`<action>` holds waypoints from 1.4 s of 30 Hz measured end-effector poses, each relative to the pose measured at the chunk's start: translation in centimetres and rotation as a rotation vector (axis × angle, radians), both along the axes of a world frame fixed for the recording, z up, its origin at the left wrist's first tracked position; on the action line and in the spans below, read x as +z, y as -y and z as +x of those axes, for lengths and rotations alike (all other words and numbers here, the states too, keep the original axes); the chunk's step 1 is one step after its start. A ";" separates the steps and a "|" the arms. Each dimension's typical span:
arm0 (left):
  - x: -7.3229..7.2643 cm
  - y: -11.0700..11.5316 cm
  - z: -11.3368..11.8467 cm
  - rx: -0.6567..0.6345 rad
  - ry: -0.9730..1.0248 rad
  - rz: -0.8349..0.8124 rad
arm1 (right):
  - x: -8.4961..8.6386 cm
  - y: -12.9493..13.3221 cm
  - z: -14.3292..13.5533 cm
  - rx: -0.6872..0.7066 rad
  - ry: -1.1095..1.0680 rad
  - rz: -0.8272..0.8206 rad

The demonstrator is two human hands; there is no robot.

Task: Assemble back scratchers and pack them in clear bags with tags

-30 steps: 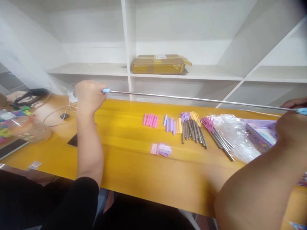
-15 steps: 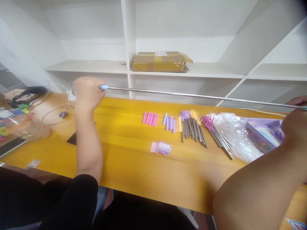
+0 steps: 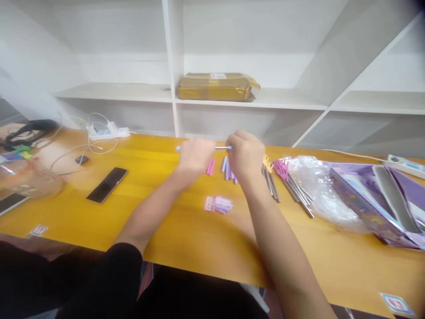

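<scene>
Rod (image 3: 222, 148) is held roughly level over the far part of the worktop (image 3: 186, 239), both hands on it. Left hand (image 3: 196, 155) is curled into a fist around it, a blue tip showing beyond its left side. Right hand (image 3: 247, 150) is closed at the other end, a little blue visible at its grip. Only a short metal length shows between them.

Step, as I judge it: two-handed work on this one rod, hands close together. Next move, in my judgement, calls for a firm hold at both ends and force along the rod.

Hidden: my fingertips, and the rod inside each fist. Left hand partly covers the pink tubes (image 3: 210, 167); right hand and wrist partly cover the purple tubes (image 3: 227, 171) and yellow scratchers (image 3: 267, 162). Print on the cards (image 3: 219, 204) is unreadable. Purple box (image 3: 367, 212) is cut off at right, jar (image 3: 36, 177) blurred and cut off at left.
</scene>
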State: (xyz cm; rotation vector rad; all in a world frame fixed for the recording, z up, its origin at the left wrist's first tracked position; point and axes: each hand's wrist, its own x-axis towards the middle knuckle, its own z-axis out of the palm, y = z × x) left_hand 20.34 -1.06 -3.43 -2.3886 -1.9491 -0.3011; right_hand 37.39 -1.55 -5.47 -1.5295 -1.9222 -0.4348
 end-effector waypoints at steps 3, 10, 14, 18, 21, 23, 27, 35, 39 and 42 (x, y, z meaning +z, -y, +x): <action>-1.0 0.1 1.2 0.043 -0.081 0.044 | -1.9 -1.4 -1.1 0.132 0.058 -0.075; -1.5 -0.8 -0.3 0.035 -0.155 0.022 | -2.4 -1.6 0.1 0.136 0.046 -0.165; -1.7 -0.7 0.0 0.016 -0.190 0.020 | -2.2 -1.7 0.1 0.123 0.059 -0.202; -1.7 -0.5 0.1 -0.012 -0.192 0.014 | -2.2 -1.7 0.5 0.112 0.074 -0.217; -1.6 -0.4 0.2 -0.024 -0.179 -0.012 | -2.2 -1.8 0.7 0.103 0.084 -0.226; -1.5 -0.2 0.2 -0.028 -0.176 -0.016 | -2.1 -1.8 0.8 0.100 0.088 -0.231; -1.3 0.1 0.4 -0.024 -0.174 -0.015 | -2.2 -1.9 0.9 0.106 0.087 -0.231; -1.9 0.1 0.4 -0.086 -0.105 0.027 | -1.8 -1.8 1.3 0.072 0.093 -0.279; -2.3 0.4 0.6 -0.168 -0.079 0.045 | -1.7 -2.0 2.0 0.049 0.073 -0.302; -2.5 0.6 0.8 -0.213 -0.091 0.062 | -1.8 -2.3 2.8 0.050 0.060 -0.301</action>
